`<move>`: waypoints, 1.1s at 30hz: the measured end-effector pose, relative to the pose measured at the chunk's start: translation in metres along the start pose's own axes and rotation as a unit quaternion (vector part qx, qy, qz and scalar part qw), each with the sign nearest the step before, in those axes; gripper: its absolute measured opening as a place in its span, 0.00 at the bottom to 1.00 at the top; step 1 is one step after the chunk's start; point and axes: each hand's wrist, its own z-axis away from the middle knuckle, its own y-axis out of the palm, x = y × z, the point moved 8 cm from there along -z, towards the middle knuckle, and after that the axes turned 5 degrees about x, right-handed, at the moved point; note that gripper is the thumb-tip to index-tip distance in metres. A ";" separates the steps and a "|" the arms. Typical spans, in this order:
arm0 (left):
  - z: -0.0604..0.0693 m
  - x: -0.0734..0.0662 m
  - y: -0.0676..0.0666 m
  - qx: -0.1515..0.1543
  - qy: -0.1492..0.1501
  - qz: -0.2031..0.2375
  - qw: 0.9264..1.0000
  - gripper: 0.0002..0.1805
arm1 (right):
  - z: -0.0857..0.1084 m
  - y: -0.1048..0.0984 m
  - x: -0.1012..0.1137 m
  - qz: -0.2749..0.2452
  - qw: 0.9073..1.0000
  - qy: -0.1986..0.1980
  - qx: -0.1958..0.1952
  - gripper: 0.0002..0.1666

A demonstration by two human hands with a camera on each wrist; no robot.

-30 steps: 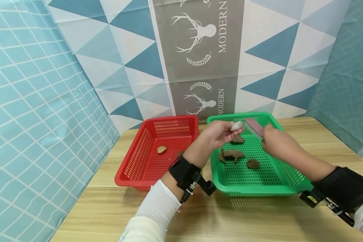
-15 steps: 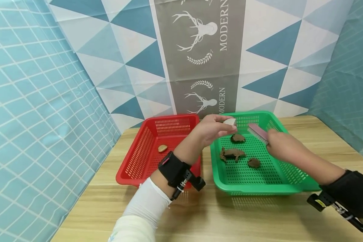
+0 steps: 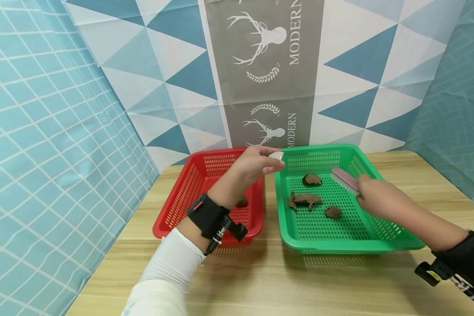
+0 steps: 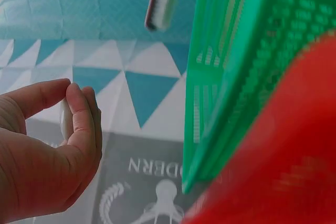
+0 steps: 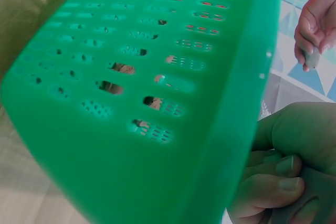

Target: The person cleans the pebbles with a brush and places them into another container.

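Nearby, a wood-grain table [image 3: 300,285] bears a red plastic basket [image 3: 183,199] and a perforated green basket [image 3: 351,246] holding crusty brown lumps [image 3: 333,212]. Over it, the right hand [image 3: 381,198] grips a pink, bristled brush [image 3: 345,181]; farther back, the left hand [image 3: 253,166] pinches a smooth white piece [image 3: 277,155] near both back rims.

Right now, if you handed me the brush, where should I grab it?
Probably take the brush by its free end, coming from the left, because the right hand holds the other end. Pinch its pink back's edges, as the bristles stick out below.
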 end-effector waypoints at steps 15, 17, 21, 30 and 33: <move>-0.006 0.011 -0.080 -0.111 0.016 0.008 0.994 0.17 | 0.004 0.013 -0.002 -0.013 0.999 -0.010 0.029 0.07; -0.006 0.012 -0.088 -0.117 0.019 -0.006 0.993 0.14 | 0.005 0.014 -0.001 -0.012 0.999 -0.012 0.036 0.07; -0.009 0.018 -0.105 -0.116 0.006 -0.034 0.993 0.13 | 0.006 0.017 0.000 -0.007 0.999 -0.015 0.047 0.08; -0.010 0.038 -0.138 -0.091 -0.075 -0.315 0.942 0.18 | 0.009 0.020 -0.006 -0.013 0.998 -0.003 0.055 0.09; -0.009 0.044 -0.148 -0.078 -0.092 -0.449 0.885 0.15 | 0.009 0.020 -0.006 -0.012 0.998 -0.005 0.055 0.10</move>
